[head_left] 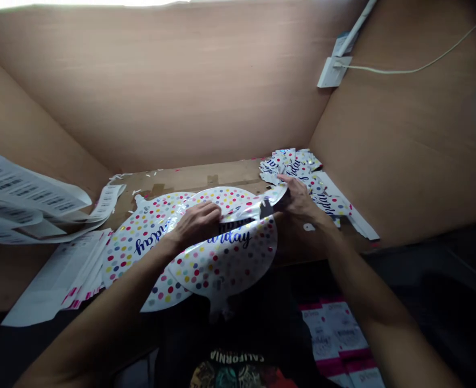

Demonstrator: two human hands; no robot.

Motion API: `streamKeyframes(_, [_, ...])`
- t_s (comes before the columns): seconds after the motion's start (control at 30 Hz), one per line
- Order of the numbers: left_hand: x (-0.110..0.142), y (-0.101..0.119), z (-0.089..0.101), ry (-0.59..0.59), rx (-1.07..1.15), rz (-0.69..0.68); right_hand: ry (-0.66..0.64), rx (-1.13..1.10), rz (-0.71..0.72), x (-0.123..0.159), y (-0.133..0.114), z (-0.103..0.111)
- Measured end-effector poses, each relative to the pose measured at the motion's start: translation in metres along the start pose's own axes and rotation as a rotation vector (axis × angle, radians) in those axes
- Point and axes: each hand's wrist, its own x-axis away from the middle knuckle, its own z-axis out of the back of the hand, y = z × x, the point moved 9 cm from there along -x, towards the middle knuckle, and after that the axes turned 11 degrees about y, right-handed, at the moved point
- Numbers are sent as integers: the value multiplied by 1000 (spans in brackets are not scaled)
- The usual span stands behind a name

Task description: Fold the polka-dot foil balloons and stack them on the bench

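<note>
Left hand (201, 218) and right hand (296, 196) pinch a folded foil balloon (244, 213) — best kept taut between grips, creased evenly.

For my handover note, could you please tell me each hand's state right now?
Left hand: closed, holding a folded dotted balloon.
Right hand: closed on the same balloon's other end.

Dim, top-edge glare, dark lower corners

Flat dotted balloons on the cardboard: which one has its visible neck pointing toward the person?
The rightmost balloon: its neck points toward the dark shirt. The leftmost balloon shows its neck on the far side instead.
</note>
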Motion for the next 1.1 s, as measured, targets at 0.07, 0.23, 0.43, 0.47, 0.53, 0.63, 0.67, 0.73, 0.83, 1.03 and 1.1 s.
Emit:
streamKeyframes(0.07, [21,20,28,33,-57,-141,-67,-90,131,-3,-29,3])
streamKeyframes(0.23, [108,49,28,6,-74,-169,-246,-141,419,87,-91,-29])
streamKeyframes(0.43, [185,38,-29,-108,27,178,-267,-227,350,177,-84,-82])
streamKeyframes(0.47, [188,28,-31,-101,57,284,-255,-232,274,176,-76,-86])
streamKeyframes(0.53, [189,-1,-31,-93,70,562,-238,-183,54,166,-55,-91])
streamKeyframes(0.63, [183,-36,-40,-303,5,875,-284,84,-245,148,-28,-98])
streamKeyframes(0.67, [177,-43,-45,-411,-42,902,-315,183,-283,144,-25,-101])
streamKeyframes(0.73, [153,-52,-51,-520,-176,866,-368,310,-281,138,-26,-107])
streamKeyframes(0.83, [100,-57,-62,-410,-257,789,-391,324,-248,137,-28,-112])
streamKeyframes(1.03, [60,-28,-114,-515,477,966,8,91,-389,144,-19,-74])
streamKeyframes(1.1, [57,-13,-110,-391,792,1024,328,-61,-553,151,-17,-51])
